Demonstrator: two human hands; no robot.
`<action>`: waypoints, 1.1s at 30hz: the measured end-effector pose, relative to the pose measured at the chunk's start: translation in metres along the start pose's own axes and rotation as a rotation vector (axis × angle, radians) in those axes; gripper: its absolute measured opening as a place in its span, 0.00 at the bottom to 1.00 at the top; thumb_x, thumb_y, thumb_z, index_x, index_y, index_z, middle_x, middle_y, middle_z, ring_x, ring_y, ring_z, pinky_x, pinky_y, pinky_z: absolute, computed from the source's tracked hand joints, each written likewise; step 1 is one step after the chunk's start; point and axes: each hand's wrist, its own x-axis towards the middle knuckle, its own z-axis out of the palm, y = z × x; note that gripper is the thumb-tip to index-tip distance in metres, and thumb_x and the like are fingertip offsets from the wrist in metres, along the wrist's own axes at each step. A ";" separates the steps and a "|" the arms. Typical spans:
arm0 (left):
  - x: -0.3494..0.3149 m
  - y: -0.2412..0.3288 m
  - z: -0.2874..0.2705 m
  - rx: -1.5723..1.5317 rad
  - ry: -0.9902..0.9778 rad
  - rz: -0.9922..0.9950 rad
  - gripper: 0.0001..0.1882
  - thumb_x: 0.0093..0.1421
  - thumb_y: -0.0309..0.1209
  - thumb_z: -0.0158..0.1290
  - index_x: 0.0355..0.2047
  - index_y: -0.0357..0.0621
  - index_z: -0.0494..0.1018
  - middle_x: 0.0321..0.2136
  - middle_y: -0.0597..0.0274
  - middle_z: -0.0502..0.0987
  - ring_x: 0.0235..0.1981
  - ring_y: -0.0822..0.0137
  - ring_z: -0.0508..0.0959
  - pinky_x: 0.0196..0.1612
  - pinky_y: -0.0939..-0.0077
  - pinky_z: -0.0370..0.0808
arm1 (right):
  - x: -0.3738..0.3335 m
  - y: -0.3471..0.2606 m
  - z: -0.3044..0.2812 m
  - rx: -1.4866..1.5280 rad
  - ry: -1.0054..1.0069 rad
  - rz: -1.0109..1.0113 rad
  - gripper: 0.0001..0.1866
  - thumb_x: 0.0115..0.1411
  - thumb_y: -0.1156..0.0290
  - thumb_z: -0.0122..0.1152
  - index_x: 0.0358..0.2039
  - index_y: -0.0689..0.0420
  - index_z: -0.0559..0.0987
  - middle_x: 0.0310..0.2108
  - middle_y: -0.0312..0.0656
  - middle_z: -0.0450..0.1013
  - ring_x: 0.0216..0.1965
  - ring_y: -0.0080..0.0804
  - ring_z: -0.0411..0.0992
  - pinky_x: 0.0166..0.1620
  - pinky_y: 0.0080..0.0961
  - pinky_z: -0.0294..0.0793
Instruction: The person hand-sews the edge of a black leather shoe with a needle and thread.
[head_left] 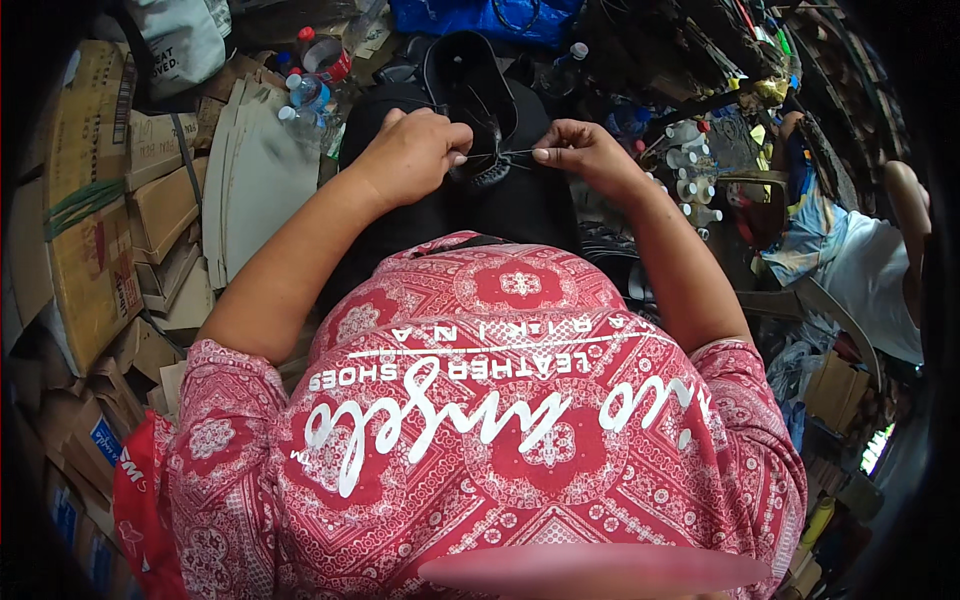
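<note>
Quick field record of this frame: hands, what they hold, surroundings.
left hand: pinching a thin thread, resting on the black shoe
right hand: pinching the thread's other end
thread: stretched taut between both hands
black shoe: on the lap, opening up
left side: stacked cardboard, plastic bottles
right side: small white bottles

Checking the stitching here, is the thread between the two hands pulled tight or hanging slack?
Tight: the thread runs straight from left hand to right hand over the black shoe.
</note>
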 end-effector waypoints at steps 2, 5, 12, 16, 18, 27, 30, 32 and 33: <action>0.003 0.000 0.003 -0.121 -0.043 -0.053 0.04 0.55 0.28 0.52 0.32 0.44 0.72 0.28 0.59 0.76 0.35 0.56 0.75 0.37 0.64 0.69 | -0.001 0.005 0.003 0.069 -0.004 -0.006 0.05 0.55 0.74 0.64 0.31 0.59 0.77 0.28 0.28 0.70 0.31 0.15 0.67 0.38 0.14 0.67; 0.011 0.003 0.005 -0.323 -0.120 -0.156 0.06 0.56 0.27 0.50 0.34 0.41 0.71 0.29 0.55 0.77 0.33 0.52 0.77 0.37 0.64 0.71 | -0.002 0.025 0.001 -0.137 0.101 -0.227 0.07 0.56 0.71 0.64 0.32 0.58 0.77 0.33 0.29 0.66 0.34 0.16 0.66 0.38 0.14 0.66; 0.018 0.006 0.016 -0.291 -0.053 -0.030 0.07 0.58 0.28 0.48 0.36 0.40 0.71 0.29 0.49 0.77 0.35 0.49 0.77 0.38 0.62 0.72 | -0.028 0.001 -0.010 -0.140 0.102 -0.165 0.06 0.56 0.73 0.63 0.32 0.60 0.76 0.36 0.33 0.63 0.38 0.20 0.67 0.41 0.19 0.68; 0.022 0.010 0.012 -0.234 -0.093 0.021 0.07 0.58 0.29 0.48 0.35 0.40 0.71 0.30 0.48 0.77 0.35 0.47 0.76 0.38 0.59 0.72 | 0.005 0.012 -0.028 -0.515 0.286 -0.306 0.08 0.54 0.71 0.63 0.33 0.59 0.77 0.39 0.40 0.67 0.41 0.33 0.71 0.44 0.26 0.71; 0.022 0.011 0.011 -0.186 -0.083 0.043 0.07 0.58 0.29 0.47 0.35 0.41 0.70 0.30 0.47 0.76 0.35 0.46 0.76 0.38 0.57 0.71 | 0.016 0.017 -0.031 -0.855 0.422 -0.272 0.10 0.51 0.66 0.65 0.34 0.55 0.78 0.42 0.45 0.69 0.42 0.43 0.71 0.46 0.32 0.71; 0.017 0.006 0.013 -0.185 -0.060 0.022 0.06 0.58 0.29 0.47 0.34 0.42 0.69 0.28 0.47 0.76 0.34 0.45 0.75 0.37 0.55 0.71 | -0.007 -0.040 0.021 -1.348 0.113 -0.541 0.07 0.58 0.64 0.53 0.34 0.51 0.76 0.31 0.37 0.74 0.38 0.36 0.72 0.49 0.39 0.59; 0.016 0.002 0.016 -0.138 -0.063 0.065 0.05 0.57 0.29 0.47 0.34 0.43 0.68 0.27 0.49 0.76 0.34 0.46 0.75 0.37 0.55 0.70 | 0.000 -0.037 0.028 -1.486 0.006 -0.507 0.07 0.59 0.65 0.49 0.36 0.51 0.73 0.25 0.37 0.74 0.37 0.35 0.73 0.48 0.38 0.60; 0.012 0.000 0.017 -0.110 -0.060 0.087 0.05 0.57 0.28 0.47 0.34 0.44 0.68 0.27 0.50 0.76 0.34 0.48 0.76 0.38 0.56 0.70 | -0.001 -0.037 0.029 -1.452 -0.010 -0.471 0.07 0.59 0.66 0.50 0.35 0.51 0.74 0.26 0.37 0.75 0.38 0.35 0.73 0.48 0.39 0.60; 0.008 0.001 0.016 -0.091 -0.037 0.102 0.04 0.57 0.28 0.46 0.34 0.45 0.68 0.28 0.52 0.76 0.34 0.50 0.76 0.39 0.58 0.69 | -0.001 -0.036 0.028 -1.416 -0.020 -0.428 0.07 0.58 0.66 0.50 0.35 0.51 0.74 0.27 0.37 0.75 0.38 0.35 0.72 0.49 0.39 0.60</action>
